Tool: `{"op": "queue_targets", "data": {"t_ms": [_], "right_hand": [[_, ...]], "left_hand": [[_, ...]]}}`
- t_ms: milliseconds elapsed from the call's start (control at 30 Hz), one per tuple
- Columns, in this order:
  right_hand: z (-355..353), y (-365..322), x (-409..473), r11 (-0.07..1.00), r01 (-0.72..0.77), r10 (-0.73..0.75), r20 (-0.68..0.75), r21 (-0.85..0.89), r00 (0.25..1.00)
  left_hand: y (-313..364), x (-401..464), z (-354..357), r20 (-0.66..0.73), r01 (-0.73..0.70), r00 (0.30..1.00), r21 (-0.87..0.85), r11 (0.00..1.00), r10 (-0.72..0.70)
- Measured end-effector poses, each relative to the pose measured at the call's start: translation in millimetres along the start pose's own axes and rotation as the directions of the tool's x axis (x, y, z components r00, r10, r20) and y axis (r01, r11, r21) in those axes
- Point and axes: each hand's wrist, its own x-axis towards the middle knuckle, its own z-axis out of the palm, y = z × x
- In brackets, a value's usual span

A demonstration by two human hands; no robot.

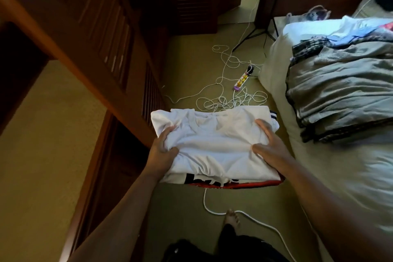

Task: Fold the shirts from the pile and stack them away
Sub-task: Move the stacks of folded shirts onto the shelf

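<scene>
Single head view, looking steeply down, close over hands, floor beyond.

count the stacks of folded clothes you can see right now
2. One stack of folded shirts, white on top, is held over the floor between the left hand and right hand. One grey folded stack lies on the bed. Others may sit out of view.

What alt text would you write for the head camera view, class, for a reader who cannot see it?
A person's left hand and right hand grip a stack of folded shirts, white on top, above the floor. White cables lie tangled ahead; a bed with grey folded clothes stands at right.
</scene>
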Motion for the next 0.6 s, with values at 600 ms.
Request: {"op": "queue_targets", "data": {"t_ms": [600], "right_hand": [[-78, -72, 354, 0.997, 0.068, -0.067, -0.041, 0.021, 0.997]], "left_hand": [[81, 371, 34, -0.009, -0.019, 1.0, -0.078, 0.997, 0.019]]}}
